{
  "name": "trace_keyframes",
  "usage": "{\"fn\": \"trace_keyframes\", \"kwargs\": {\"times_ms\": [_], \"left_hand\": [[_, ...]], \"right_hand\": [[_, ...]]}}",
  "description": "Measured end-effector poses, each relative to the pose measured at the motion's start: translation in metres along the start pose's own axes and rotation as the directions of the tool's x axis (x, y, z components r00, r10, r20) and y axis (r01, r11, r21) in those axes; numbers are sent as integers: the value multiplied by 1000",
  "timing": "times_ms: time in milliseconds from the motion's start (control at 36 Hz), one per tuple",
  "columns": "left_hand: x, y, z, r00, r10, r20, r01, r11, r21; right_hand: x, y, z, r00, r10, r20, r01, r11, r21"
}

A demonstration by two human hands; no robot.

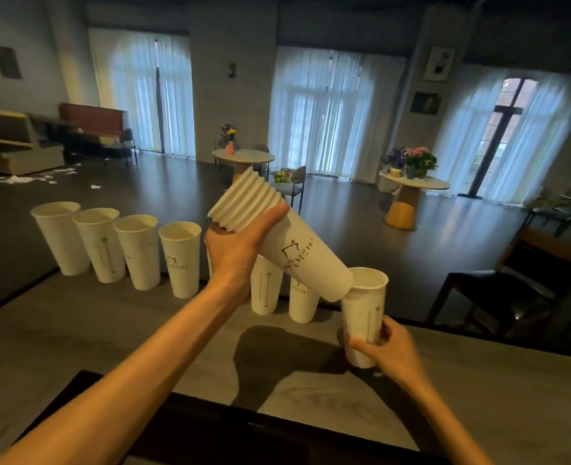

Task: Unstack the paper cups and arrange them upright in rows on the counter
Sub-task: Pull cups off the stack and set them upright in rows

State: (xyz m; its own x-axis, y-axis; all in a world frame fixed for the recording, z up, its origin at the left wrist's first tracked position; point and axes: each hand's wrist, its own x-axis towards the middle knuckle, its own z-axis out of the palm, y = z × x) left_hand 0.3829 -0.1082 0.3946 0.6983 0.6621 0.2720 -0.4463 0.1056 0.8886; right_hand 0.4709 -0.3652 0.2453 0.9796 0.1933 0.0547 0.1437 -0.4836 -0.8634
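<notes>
My left hand (240, 243) grips a tilted stack of white paper cups (287, 243) near its rims, above the counter, its closed base pointing down and to the right. My right hand (391, 350) holds one single paper cup (364, 310) upright by its lower part, at the right end of the row. A row of several upright paper cups (139, 250) runs along the counter's far edge; the middle ones are partly hidden behind my left arm and the stack.
The grey wooden counter (116, 330) stretches toward me, with a dark panel (210, 431) at its near edge. A dark chair (499, 297) stands beyond the counter on the right. Round tables with flowers stand farther off in the room.
</notes>
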Motion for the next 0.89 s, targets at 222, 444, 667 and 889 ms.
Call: {"fn": "trace_keyframes", "kwargs": {"times_ms": [222,444,667,889], "left_hand": [[20,0,-29,998,37,-52,-37,999,-11],[42,-16,-58,994,30,-101,-30,1000,0],[30,-16,-63,995,-47,91,48,999,-8],[0,-11,-58,906,-257,336,283,959,-28]], "right_hand": [[49,-1,32,991,73,-115,-64,995,77],[82,9,49,985,64,-158,-62,998,18],[72,10,51,986,134,-98,-129,990,56],[8,-27,27,983,162,-85,-164,986,-17]]}}
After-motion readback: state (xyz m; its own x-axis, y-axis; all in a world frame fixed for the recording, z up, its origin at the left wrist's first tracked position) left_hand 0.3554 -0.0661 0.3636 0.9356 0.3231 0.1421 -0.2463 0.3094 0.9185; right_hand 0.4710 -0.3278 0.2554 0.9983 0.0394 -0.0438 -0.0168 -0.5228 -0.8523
